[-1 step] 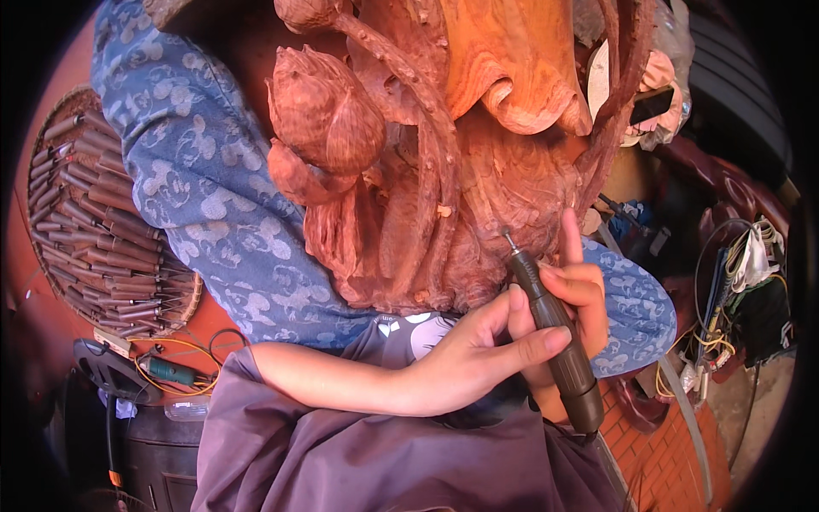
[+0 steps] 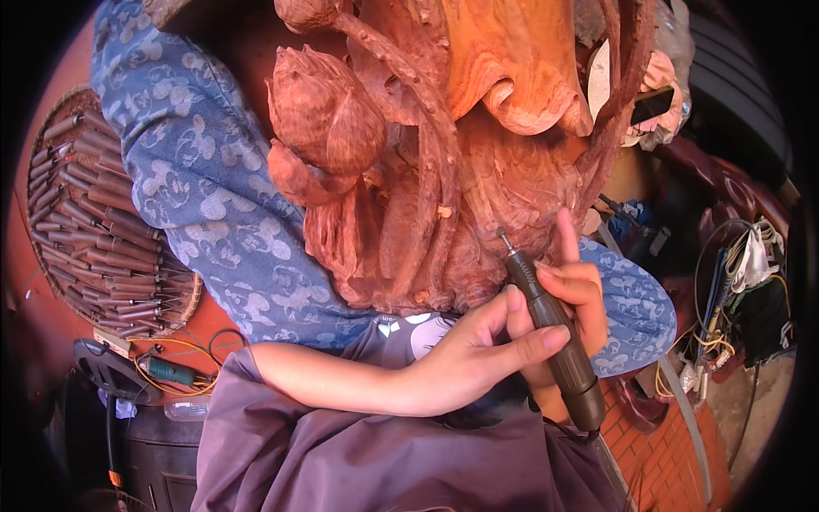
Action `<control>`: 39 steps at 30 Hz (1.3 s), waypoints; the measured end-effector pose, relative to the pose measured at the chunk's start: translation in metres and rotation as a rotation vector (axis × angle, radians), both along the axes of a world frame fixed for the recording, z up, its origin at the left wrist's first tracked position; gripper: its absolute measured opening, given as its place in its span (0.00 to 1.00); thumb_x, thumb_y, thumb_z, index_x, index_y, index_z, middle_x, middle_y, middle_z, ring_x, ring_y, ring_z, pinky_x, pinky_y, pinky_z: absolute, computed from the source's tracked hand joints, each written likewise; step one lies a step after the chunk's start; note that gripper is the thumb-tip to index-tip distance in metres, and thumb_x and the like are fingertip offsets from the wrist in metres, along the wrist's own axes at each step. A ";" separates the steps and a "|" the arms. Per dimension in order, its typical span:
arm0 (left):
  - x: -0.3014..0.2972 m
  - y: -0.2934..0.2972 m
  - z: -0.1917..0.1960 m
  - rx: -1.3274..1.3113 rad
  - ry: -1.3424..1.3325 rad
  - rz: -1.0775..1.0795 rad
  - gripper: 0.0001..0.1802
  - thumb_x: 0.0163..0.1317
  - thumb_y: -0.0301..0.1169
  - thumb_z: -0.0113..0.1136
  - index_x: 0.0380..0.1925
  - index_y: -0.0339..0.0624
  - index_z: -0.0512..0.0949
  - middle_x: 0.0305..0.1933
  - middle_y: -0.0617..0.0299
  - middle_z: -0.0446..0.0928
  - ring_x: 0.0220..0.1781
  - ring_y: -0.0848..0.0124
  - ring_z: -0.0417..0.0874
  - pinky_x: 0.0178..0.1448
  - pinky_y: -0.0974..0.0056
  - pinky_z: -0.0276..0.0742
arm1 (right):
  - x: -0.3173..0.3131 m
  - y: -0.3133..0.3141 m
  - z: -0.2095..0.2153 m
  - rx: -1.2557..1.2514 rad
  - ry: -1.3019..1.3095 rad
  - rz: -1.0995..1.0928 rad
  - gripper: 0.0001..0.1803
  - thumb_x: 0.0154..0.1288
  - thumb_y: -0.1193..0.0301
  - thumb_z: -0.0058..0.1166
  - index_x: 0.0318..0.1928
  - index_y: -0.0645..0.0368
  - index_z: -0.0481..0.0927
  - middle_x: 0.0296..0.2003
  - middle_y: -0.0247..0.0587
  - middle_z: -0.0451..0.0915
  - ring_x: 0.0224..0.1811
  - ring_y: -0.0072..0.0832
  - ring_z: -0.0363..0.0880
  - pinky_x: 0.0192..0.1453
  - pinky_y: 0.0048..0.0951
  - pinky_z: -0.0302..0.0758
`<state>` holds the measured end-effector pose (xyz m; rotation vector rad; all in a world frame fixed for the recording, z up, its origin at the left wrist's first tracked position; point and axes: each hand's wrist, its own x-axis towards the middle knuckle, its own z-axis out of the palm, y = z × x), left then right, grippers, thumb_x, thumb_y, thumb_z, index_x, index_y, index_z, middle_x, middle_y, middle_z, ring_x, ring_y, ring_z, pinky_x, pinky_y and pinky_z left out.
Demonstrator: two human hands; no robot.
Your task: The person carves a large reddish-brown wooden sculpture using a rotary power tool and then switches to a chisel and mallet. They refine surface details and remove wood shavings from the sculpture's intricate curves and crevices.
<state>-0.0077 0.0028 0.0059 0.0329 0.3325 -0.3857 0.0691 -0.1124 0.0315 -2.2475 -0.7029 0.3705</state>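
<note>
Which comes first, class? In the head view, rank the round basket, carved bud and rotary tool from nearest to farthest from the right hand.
1. Rotary tool: in the right hand.
2. Carved bud: up and to its left.
3. Round basket: far left.

And here on the dark grey garment [image 2: 363,343] we have a pale print [image 2: 425,338], and right above its left part a scrap of tiny light lettering [image 2: 389,318], partly lost among folds, far too small to make out! No writing reads clearly anywhere.
</note>
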 end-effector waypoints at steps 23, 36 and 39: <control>0.008 -0.008 -0.004 -0.074 0.015 0.011 0.18 0.76 0.35 0.50 0.60 0.41 0.64 0.56 0.67 0.72 0.60 0.81 0.69 0.66 0.69 0.65 | 0.008 -0.002 -0.004 0.047 0.067 -0.108 0.13 0.55 0.73 0.68 0.39 0.66 0.80 0.31 0.44 0.77 0.32 0.28 0.79 0.66 0.62 0.71; 0.001 -0.012 -0.002 -0.100 0.056 0.051 0.16 0.76 0.37 0.51 0.55 0.40 0.66 0.55 0.67 0.69 0.62 0.80 0.64 0.69 0.67 0.57 | 0.012 -0.001 -0.006 0.048 0.071 -0.006 0.11 0.56 0.73 0.67 0.36 0.66 0.79 0.27 0.42 0.76 0.32 0.26 0.76 0.67 0.68 0.67; 0.000 -0.013 -0.002 -0.096 0.048 0.054 0.17 0.76 0.38 0.51 0.56 0.39 0.66 0.54 0.66 0.69 0.62 0.79 0.65 0.69 0.67 0.59 | 0.014 -0.002 -0.003 0.036 0.103 -0.001 0.12 0.57 0.72 0.67 0.36 0.66 0.79 0.28 0.41 0.76 0.32 0.27 0.77 0.67 0.68 0.67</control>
